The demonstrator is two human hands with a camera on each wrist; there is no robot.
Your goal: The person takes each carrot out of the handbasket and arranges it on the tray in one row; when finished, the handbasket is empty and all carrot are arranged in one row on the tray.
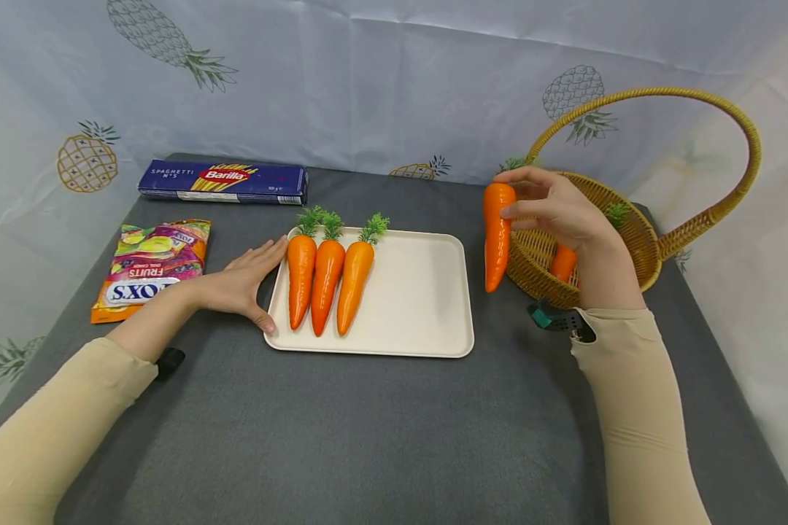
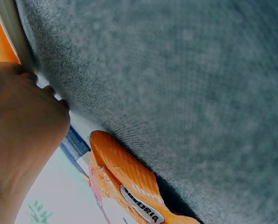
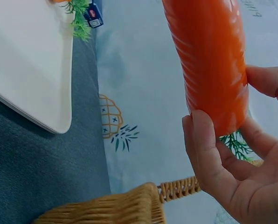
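A bright orange carrot (image 1: 497, 237) with a green leafy top hangs tip down from my right hand (image 1: 558, 208), pinched near its thick end between thumb and fingers. The right wrist view shows the same carrot (image 3: 213, 65) close up, its leaves partly behind the fingers. My left hand (image 1: 246, 284) lies spread at the left edge of a cream tray (image 1: 420, 292), thumb at the front corner and fingertips at the back. Three carrots (image 1: 328, 281) lie side by side on the tray's left part, leaves pointing away.
At the right stands a wicker basket (image 1: 640, 248) with a tall arched handle; another carrot (image 1: 563, 262) shows inside, partly hidden by my right wrist. A candy bag (image 1: 154, 262) lies left of the tray, and a blue spaghetti box (image 1: 223, 182) at the back left.
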